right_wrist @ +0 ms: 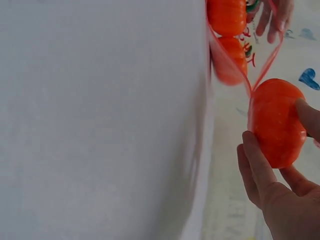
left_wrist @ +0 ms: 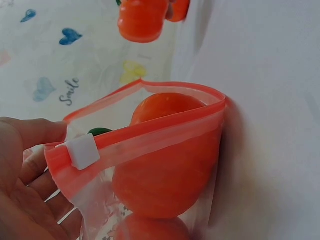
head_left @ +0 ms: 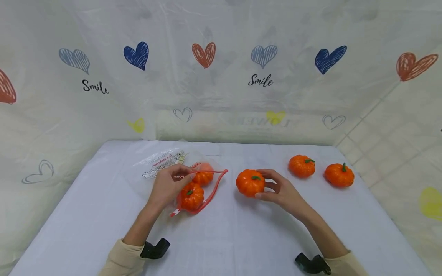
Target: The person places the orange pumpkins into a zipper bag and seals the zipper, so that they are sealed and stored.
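Note:
A clear zip bag with a red rim (head_left: pixel 215 188) lies on the table with its mouth spread toward the right. Inside it are two small orange pumpkins, one nearer (head_left: pixel 192 196) and one behind (head_left: pixel 203 174). My left hand (head_left: pixel 170 183) pinches the bag's upper rim; a white slider (left_wrist: pixel 84 152) shows close to those fingers in the left wrist view. Just right of the bag's mouth, my right hand (head_left: pixel 281 193) holds another orange pumpkin (head_left: pixel 249 183) with a green stem, thumb and fingers around its right side.
Two more orange pumpkins, one (head_left: pixel 302 166) and another (head_left: pixel 339 175), sit at the right of the white-covered table (head_left: pixel 221 245). Behind the table hangs a pale sheet (head_left: pixel 228 96) printed with hearts. Black curved pieces are at both wrists.

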Motion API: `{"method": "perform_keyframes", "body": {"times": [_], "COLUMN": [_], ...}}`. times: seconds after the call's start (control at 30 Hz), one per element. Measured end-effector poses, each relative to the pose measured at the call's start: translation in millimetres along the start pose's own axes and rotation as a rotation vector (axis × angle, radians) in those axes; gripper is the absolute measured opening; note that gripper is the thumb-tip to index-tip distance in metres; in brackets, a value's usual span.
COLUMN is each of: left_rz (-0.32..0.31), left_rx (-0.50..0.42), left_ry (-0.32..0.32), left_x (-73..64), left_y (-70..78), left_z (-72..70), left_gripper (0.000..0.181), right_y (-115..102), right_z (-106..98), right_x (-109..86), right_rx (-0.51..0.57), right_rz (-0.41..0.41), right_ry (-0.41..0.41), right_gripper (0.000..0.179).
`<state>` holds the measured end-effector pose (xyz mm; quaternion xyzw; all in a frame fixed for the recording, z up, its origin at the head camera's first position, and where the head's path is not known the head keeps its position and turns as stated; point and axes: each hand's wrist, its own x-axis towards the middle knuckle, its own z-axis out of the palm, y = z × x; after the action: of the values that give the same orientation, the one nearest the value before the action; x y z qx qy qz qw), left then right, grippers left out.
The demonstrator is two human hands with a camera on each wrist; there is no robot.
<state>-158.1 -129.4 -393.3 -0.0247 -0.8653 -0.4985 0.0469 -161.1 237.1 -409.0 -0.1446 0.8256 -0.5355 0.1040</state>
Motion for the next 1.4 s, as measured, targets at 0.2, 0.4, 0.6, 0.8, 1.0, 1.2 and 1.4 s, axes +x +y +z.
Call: {"method": "perform_keyframes", "body": {"times": [0.2,0.4,0.6,0.8,1.0,1.2,1.4], "left_rz": [0.010,0.028,0.032,0.040,0.043,0.040,0.046], "left_rx": [-0.002,-0.004,-0.004,0.002,-0.009,-0.003,-0.010], "left_ry": [-0.001,-0.001,-0.005,0.001,-0.001,-0.002,-0.004], "left_x": [-0.1,0.1,0.3,0.0,-1.2,-2.0,-2.4], "left_y": [0.2,0.1,1.5,-0.1,0.2,1.5,2.2], "left_z": [-0.3,-0.4,-0.5,0.5,1.4,1.9,1.4], "left_gripper": [0.016,0.016,0.015,0.015,0.015,0.014,0.014], "right_y": [-4,-8,-11,-13,-16,-19,-21], "right_z": [13,25,34,46,56,64,68], "right_x": [3.9,7.1,8.5,13.0,18.3,21.8,24.3], "right_rx": [0.001,0.014,0.018,0.032,0.024,0.030,0.042], "right_rz": [-0.013,-0.012,-0.021,-0.029,-0.025,-0.034,-0.045], "right_ry": [-0.014,-0.037,-0.064,-0.089,-0.107,-0.118,-0.122], "right_gripper": [0.067,0.066,0.065,0.065,0.065,0.066,0.067]}}
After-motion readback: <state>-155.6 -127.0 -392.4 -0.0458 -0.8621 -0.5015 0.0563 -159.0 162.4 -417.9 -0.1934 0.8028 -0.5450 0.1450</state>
